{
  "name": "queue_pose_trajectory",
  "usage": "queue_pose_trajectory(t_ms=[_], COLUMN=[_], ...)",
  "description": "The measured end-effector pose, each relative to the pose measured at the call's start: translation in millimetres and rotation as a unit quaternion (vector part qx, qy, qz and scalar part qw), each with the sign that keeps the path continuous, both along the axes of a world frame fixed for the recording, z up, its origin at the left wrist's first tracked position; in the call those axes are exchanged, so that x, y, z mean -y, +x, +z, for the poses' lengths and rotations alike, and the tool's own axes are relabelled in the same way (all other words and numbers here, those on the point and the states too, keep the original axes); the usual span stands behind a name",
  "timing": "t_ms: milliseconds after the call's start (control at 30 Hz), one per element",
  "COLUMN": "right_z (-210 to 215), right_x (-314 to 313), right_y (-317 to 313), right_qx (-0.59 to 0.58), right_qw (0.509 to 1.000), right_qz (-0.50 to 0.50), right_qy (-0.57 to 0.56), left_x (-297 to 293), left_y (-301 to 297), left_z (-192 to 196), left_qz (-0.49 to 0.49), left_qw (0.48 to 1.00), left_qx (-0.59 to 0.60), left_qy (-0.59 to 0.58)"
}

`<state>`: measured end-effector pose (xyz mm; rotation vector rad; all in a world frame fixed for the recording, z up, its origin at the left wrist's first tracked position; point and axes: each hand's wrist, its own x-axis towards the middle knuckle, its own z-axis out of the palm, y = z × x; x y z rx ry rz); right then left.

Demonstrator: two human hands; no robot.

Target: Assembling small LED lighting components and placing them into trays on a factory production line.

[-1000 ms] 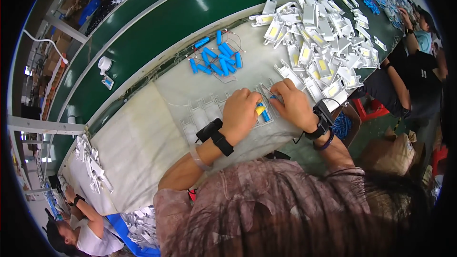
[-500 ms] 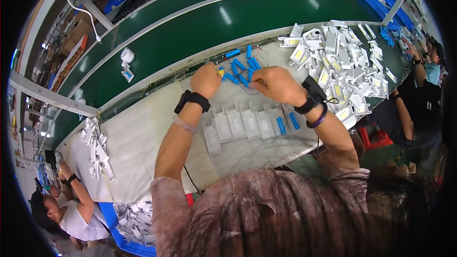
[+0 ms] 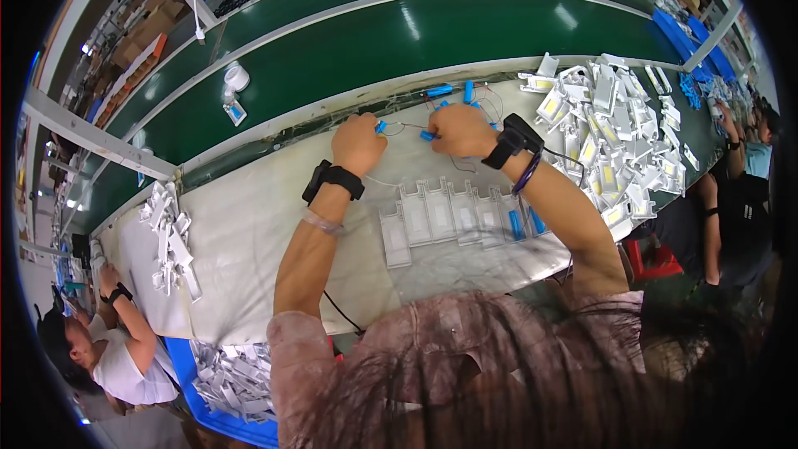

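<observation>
My left hand is closed over the table, and a blue cylindrical battery sticks out from its fingertips. To its right, my right hand pinches another blue battery. Thin wires run between the two hands. Behind and beside the right hand lie more blue wired batteries, partly covered by it. Nearer to me stands a row of several whitish open plastic cases. Two blue batteries rest in the cases at the row's right end.
White plastic housings with yellow strips are heaped at the right. A smaller pile of white parts lies far left, above a blue bin of white pieces. Beyond the table runs a green conveyor. People work at both sides.
My hands have drawn leftward over the table from the battery cluster, each with a battery, and wires now stretch between them. The whole view has shifted slightly.
</observation>
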<state>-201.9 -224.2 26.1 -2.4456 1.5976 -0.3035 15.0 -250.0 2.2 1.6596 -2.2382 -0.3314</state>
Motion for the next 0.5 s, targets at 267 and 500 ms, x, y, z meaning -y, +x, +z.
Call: queue_pose_trajectory(t_ms=[267,500], right_z=[-12.5,-4.5], right_x=[33.6,12.4], right_y=[-28.6,-8.4], right_qx=[0.543,0.325], right_qw=[0.772,0.938], right_qz=[-0.056,0.047], right_qy=[0.327,0.113], left_x=[-11.4,-12.4], left_y=[22.1,25.9], left_z=[-9.9,6.7], left_qz=[-0.152,-0.007], left_qw=[0.979,0.988], left_qx=[-0.041,-0.138], left_qy=[-0.132,-0.071])
